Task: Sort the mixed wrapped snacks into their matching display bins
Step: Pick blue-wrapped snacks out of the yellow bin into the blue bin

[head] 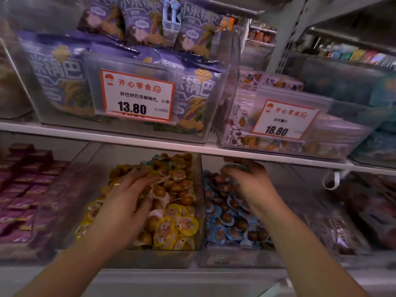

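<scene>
A person stands at a shop shelf, both arms reaching into two clear bins side by side on the lower shelf. The left hand (126, 198) lies spread, fingers apart, on the yellow-wrapped snacks (171, 228) in the left bin (200, 189), gripping nothing I can see. The right hand (250, 181) is curled shut around a few blue-wrapped snacks (232, 168) near the back edge of the right bin (231, 257), which holds more of the same. The sorting looks mid-way: likely next, release the handful there and search the yellow pile for strays.
</scene>
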